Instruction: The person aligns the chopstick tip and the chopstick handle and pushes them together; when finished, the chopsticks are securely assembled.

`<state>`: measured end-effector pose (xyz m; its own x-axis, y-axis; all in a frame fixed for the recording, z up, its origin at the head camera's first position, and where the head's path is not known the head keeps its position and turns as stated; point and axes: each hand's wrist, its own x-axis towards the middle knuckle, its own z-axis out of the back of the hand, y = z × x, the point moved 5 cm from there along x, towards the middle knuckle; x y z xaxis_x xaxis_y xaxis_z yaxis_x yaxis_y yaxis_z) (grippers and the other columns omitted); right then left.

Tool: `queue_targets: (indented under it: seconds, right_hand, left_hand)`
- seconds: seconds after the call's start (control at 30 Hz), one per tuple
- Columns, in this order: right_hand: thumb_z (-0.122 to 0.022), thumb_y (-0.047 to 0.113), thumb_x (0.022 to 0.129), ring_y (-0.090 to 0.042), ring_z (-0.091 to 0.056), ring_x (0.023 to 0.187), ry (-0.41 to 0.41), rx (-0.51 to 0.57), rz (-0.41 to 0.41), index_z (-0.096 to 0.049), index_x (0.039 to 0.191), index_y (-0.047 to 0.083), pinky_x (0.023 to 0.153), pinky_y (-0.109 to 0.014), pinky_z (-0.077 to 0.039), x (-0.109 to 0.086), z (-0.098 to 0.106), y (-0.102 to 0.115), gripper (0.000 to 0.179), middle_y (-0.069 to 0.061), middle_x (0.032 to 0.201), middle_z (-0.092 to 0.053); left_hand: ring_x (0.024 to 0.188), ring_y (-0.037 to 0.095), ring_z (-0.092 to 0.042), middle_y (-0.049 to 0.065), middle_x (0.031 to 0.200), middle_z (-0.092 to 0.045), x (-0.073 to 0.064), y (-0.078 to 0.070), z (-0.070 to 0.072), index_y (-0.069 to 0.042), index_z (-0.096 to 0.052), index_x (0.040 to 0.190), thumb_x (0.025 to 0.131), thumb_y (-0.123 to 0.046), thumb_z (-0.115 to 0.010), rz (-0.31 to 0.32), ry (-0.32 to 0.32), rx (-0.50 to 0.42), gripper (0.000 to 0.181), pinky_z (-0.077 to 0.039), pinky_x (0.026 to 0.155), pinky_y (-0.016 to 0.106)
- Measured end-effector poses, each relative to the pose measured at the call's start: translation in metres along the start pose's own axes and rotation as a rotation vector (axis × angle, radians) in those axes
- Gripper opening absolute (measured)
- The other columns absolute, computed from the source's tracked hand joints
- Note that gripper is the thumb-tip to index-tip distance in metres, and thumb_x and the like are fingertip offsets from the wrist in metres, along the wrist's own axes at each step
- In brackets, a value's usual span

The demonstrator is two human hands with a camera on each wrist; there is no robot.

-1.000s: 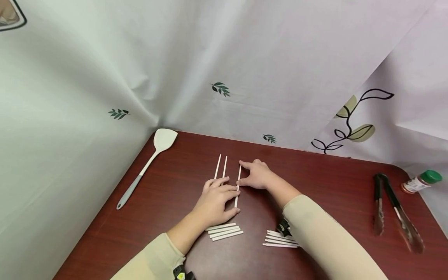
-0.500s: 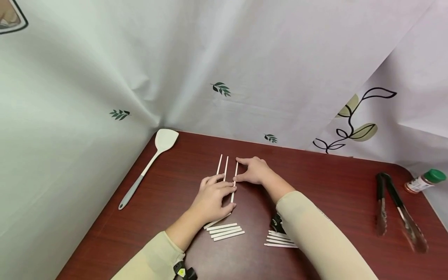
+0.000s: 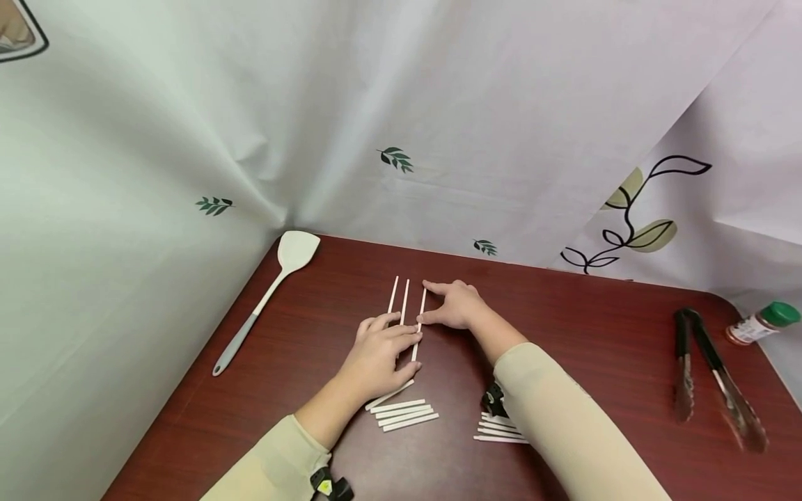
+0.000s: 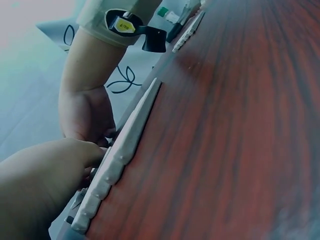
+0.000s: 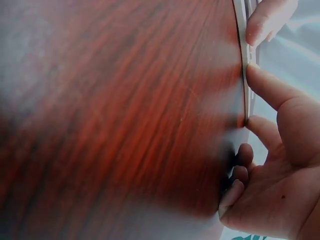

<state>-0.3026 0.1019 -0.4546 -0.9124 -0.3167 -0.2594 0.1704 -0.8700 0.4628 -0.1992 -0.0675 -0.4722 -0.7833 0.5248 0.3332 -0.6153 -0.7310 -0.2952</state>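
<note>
A thin white stick (image 3: pixel 423 300) lies lengthwise on the dark red table. My right hand (image 3: pixel 460 306) touches it, index fingertip at its far end and thumb against its side; its other fingers are bent inward in the right wrist view, where the stick (image 5: pixel 244 55) runs along the fingertips. My left hand (image 3: pixel 376 356) rests over the table, its fingertips and thumb at the nearer part of this stick. Two more white sticks (image 3: pixel 404 299) lie to its left, their near ends hidden under the left fingers. Behind the left wrist, a slanted stick (image 3: pixel 390 395) lies apart from these.
Several white sticks (image 3: pixel 406 416) lie side by side nearer me, and another bunch (image 3: pixel 499 433) is partly under the right sleeve. A white spatula (image 3: pixel 257 306) lies left. Metal tongs (image 3: pixel 720 379) and a green-capped bottle (image 3: pixel 755 325) are at right. Fabric hangs behind the table (image 3: pixel 564 313).
Both hands have shifted the stick leftward, closer to the two other sticks. The slanted stick by the left wrist has come into fuller view. Over the last half second almost nothing moves.
</note>
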Motion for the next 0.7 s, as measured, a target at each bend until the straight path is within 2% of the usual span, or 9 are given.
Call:
queue_targets:
  seconds: [0.3, 0.7]
  right_hand:
    - [-0.082, 0.055, 0.088, -0.047, -0.045, 0.128, 0.014, -0.009, -0.058, -0.044, 0.164, 0.035, 0.100, -0.055, -0.046, -0.0007, -0.0054, 0.0020, 0.086, -0.026, 0.148, -0.047]
    - [-0.077, 0.056, 0.093, -0.043, -0.043, 0.125, 0.037, -0.032, -0.078, -0.037, 0.166, 0.040, 0.098, -0.055, -0.042, -0.0018, -0.0052, 0.0050, 0.085, -0.025, 0.144, -0.045]
  left_hand:
    - [0.138, 0.033, -0.055, -0.005, 0.135, -0.072, -0.0034, 0.0034, -0.0004, -0.017, -0.079, 0.128, 0.088, -0.038, -0.081, 0.001, -0.036, 0.026, 0.045, -0.039, 0.108, 0.057]
    - [0.137, 0.032, -0.056, -0.003, 0.133, -0.073, -0.0014, 0.0022, 0.0011, -0.016, -0.080, 0.127, 0.088, -0.038, -0.085, -0.018, -0.057, 0.025, 0.045, -0.041, 0.106, 0.057]
